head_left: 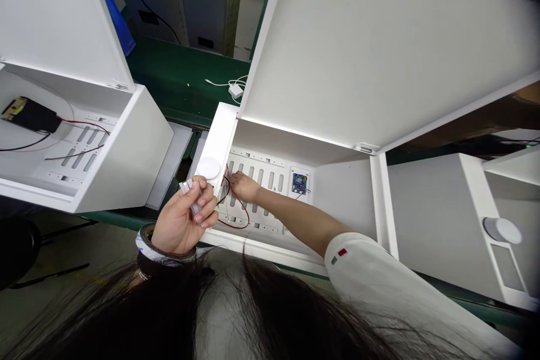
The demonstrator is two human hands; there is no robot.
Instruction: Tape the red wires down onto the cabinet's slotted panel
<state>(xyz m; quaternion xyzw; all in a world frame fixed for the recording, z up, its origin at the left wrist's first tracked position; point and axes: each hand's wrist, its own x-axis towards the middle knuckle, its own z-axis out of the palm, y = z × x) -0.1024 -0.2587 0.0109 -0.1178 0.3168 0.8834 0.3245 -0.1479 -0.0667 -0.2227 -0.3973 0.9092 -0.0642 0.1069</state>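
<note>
My left hand is raised at the front edge of a white metal cabinet and grips a small white translucent packet in its fingers. Reaching into the cabinet, my right hand rests on a slotted white panel beside loose red and black wires. Whether those fingers hold a wire is hidden. A blue circuit board sits on the panel to the right of that hand. Just above my left hand, a round white disc lies on the cabinet's wall.
A large white lid stands open above the cabinet. To the left, another open white cabinet holds a black module and wires. A third cabinet stands to the right. A white cable lies on the green conveyor belt.
</note>
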